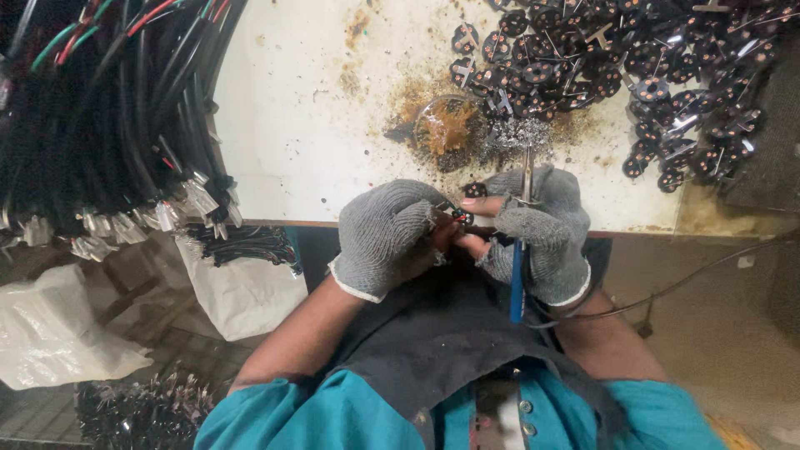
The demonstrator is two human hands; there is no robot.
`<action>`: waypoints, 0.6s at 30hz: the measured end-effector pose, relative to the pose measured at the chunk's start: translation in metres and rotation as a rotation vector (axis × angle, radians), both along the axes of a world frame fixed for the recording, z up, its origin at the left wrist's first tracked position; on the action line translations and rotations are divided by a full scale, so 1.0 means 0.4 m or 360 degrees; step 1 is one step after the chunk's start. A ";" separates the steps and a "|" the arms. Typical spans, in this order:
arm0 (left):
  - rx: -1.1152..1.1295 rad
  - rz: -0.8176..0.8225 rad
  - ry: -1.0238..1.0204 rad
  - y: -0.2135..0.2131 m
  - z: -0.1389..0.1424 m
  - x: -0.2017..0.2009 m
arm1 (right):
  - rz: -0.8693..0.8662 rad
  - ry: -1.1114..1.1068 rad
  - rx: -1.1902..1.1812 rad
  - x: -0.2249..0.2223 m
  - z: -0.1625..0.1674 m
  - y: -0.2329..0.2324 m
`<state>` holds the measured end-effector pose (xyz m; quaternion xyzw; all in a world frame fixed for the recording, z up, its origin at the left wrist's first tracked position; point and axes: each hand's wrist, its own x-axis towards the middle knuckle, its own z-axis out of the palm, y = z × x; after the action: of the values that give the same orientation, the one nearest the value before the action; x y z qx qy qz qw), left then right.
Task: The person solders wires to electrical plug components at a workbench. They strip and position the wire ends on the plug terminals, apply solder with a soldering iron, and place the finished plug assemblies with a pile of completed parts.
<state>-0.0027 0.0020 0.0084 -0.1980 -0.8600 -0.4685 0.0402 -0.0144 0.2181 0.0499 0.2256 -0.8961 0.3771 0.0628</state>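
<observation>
While my gloved left hand (385, 236) pinched a small round black part (461, 216) between its fingertips just over the near edge of the stained white table (292, 125), my right hand (533, 229) was clenched around a blue-handled tool (520, 250), its metal tip pointing away from me. A heap of similar black discs (617, 67) lay further up the table, and bundled black cables (100, 108) hung at my left.

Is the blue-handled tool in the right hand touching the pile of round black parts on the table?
Apart. The head view shows the blue-handled tool gripped in the right hand, its metal tip ending over stained table, short of the pile of round black parts.
</observation>
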 end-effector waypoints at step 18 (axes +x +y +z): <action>-0.0628 0.0133 0.0178 -0.117 0.331 -0.162 | -0.0242 -0.0067 -0.0368 -0.017 0.039 -0.007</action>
<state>-0.0675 -0.0450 0.1409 -0.1918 -0.9390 -0.2772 0.0677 -0.0214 0.2151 0.0654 0.1402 -0.8623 0.4766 0.0979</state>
